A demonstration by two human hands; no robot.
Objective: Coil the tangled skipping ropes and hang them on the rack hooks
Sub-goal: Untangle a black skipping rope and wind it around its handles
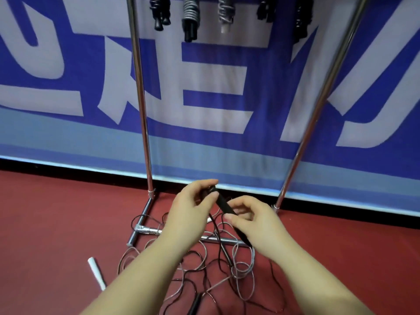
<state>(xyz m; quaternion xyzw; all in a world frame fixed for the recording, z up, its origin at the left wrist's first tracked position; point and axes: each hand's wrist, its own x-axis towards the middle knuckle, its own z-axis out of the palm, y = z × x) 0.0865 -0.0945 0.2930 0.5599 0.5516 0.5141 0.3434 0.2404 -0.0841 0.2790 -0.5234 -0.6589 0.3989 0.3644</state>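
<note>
Both hands at centre frame, closed around one black handle (223, 204): left hand (193, 201) pinching its upper end between thumb and curled fingers, right hand (247, 220) curled round its lower end, fingers bent, nothing slack. Black cord trailing from the handle straight down into the tangled ropes (204, 267) on the red floor (56, 223), lower centre of frame, partly draped over the rack's base bars (145, 230). Black and pale cords looped through each other there; which loop belongs to which rope, impossible to tell. A white handle (96, 272) lying apart at lower left, a second black handle (195, 303) at the bottom edge.

Likely trouble:

- Pulling the held handle upward while its cord still threads the pale loops, probably tightening knots instead of freeing them.
- Cord snagging under the base bars or round the T-joint at left of the heap, then jerking the rack (138, 87) or stopping the coil short.
- Dragging the other rope along, so that two ropes end up wound into one coil.
- Coiling without finding the far handle first, perhaps leaving a loose tail that slips off a hook.
- Hooks out of view above the top edge; coiled ropes (191, 17) already hanging close together at upper centre, so a free hook may be hard to reach without knocking a neighbour.
</note>
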